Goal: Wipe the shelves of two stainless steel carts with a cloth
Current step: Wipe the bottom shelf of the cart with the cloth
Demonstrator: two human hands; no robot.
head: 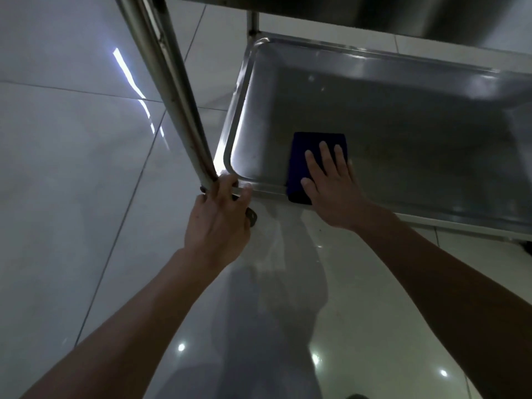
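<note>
- Our right hand (331, 180) is lying flat on the cloth (305, 156), fingers straight and slightly spread, pressing it onto the shelf (403, 119).
- Our left hand (218, 217) is curling its fingers around the base of the post (169, 82) at the shelf's near-left corner, gripping it.
- We are seeing the cloth as a dark blue, folded rectangle with neat edges; it is sitting near the shelf's front rim, and its near end is overlapping that rim.
- We are looking at a shallow steel shelf with a raised, rounded lip; its surface is showing dull reflections and a few pale specks towards the back.
- We are looking down on a glossy tiled floor (72, 168) around the cart, which is reflecting light streaks and spots.
- We are losing the shelf's right side past the frame edge, so its full width is not showing.
- We are seeing only the underside of an upper shelf (374, 15) at the top of the view, cut off.
- We are noticing a small dark part (252, 217) just under the left hand below the corner; we cannot tell what it is.
- We are finding the cloth's right portion hidden under the right hand, and its texture is too dim to make out.
</note>
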